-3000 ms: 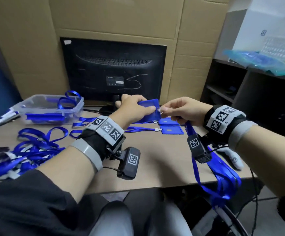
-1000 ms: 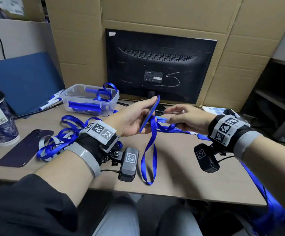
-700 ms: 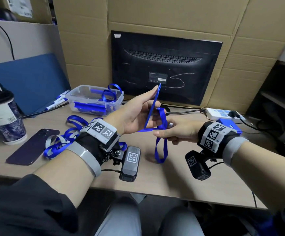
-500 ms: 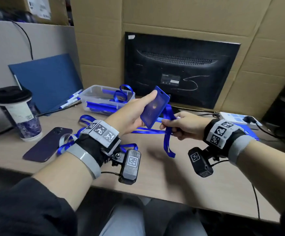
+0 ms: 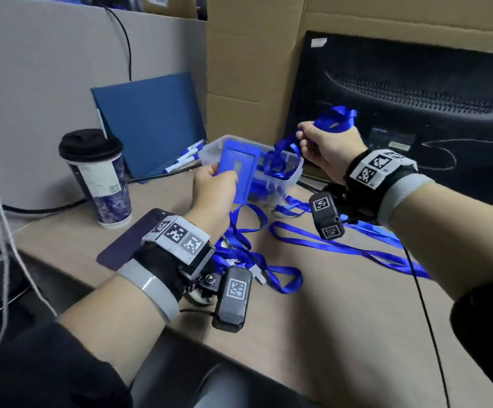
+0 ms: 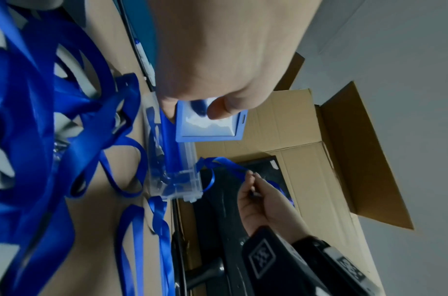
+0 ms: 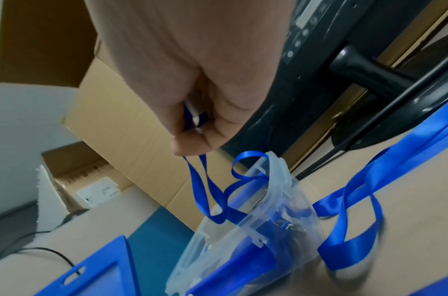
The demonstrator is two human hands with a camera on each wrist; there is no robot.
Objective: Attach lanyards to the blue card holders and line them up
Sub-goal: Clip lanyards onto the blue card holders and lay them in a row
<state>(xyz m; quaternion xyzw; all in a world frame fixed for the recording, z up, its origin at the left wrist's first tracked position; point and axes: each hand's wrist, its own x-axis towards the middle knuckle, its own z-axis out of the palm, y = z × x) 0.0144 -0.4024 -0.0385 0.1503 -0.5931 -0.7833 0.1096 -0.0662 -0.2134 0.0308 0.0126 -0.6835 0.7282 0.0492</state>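
My left hand holds a blue card holder upright by its lower edge, just in front of a clear plastic box. In the left wrist view my thumb presses on the card holder. My right hand is raised to the right of it and grips a bunched blue lanyard. In the right wrist view the lanyard's strap hangs from my fingers down into the clear box. No lanyard visibly hangs from the card holder.
Loose blue lanyards lie across the table, with a pile under my left wrist. A lidded paper cup and a dark phone sit at the left. A blue folder, markers and a monitor's back stand behind.
My view has swung left. The left hand carried the card holder out toward the clear box. The right hand rose up and away from it, still gripping a lanyard.
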